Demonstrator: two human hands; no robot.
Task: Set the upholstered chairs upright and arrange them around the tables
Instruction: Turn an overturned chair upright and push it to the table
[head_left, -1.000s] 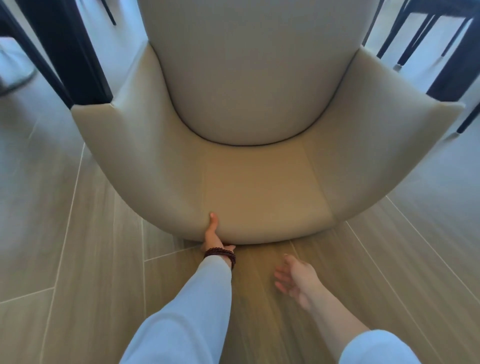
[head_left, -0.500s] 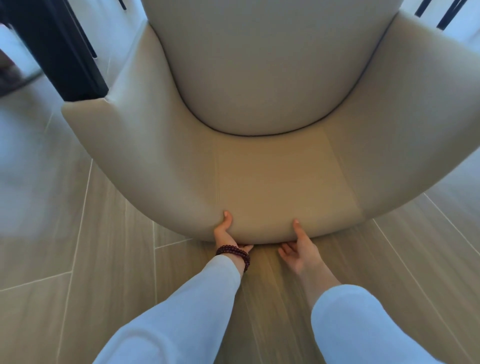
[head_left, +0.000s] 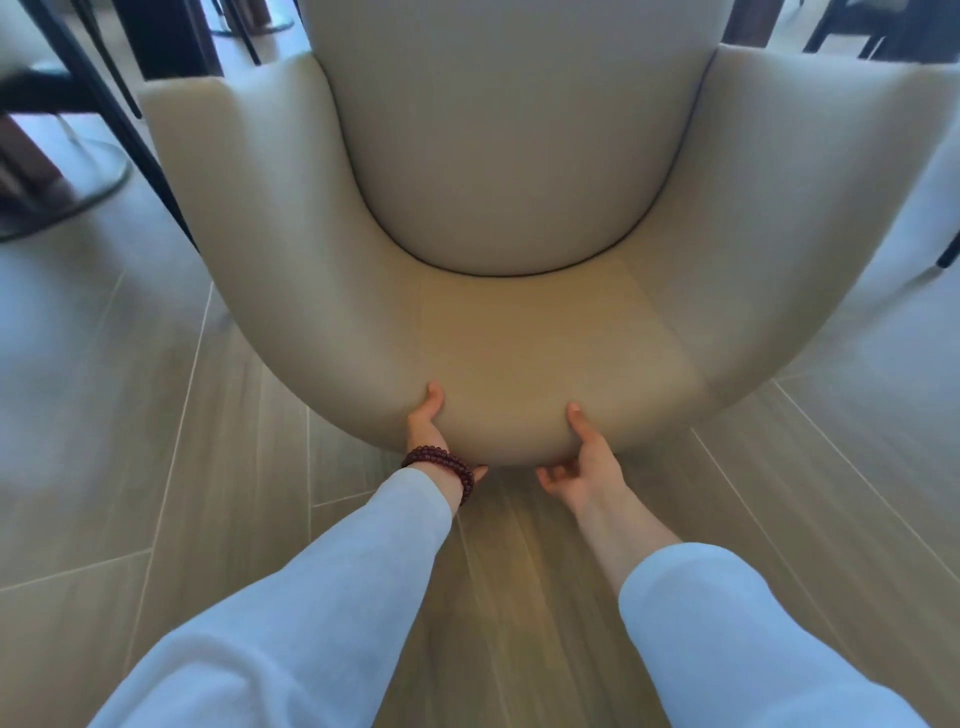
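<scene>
While in hands (head_left: 587, 460), chair (head_left: 519, 343) backrest-nearest, lengthwise away.

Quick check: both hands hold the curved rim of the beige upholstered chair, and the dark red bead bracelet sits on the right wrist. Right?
Not quite: in the head view the dark red bead bracelet sits on the left wrist, behind the left hand. Both that hand and the right hand do hold the curved rim of the beige upholstered chair.

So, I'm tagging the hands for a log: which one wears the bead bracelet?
The left hand, gripping the rim of the beige chair: dark red beads circle its wrist. The right hand has a bare wrist.
</scene>
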